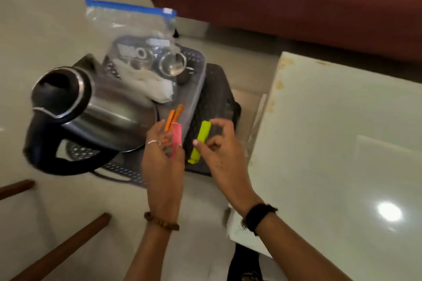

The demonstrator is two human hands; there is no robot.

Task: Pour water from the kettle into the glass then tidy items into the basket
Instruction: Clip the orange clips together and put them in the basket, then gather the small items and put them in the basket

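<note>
The steel kettle [96, 107] lies tilted in the dark basket [127, 170] on the floor, beside a zip bag [130, 29] and steel cup [171, 65], while above the basket's near edge the left hand [163, 162] pinches a pink clip [176, 139] alongside orange clips [173, 116] and the right hand [219, 150] pinches a green clip [199, 141].

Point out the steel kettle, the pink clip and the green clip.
steel kettle [102, 107], head view, shiny body.
pink clip [176, 138], head view, mid-length.
green clip [201, 141], head view, mid-length.
</note>
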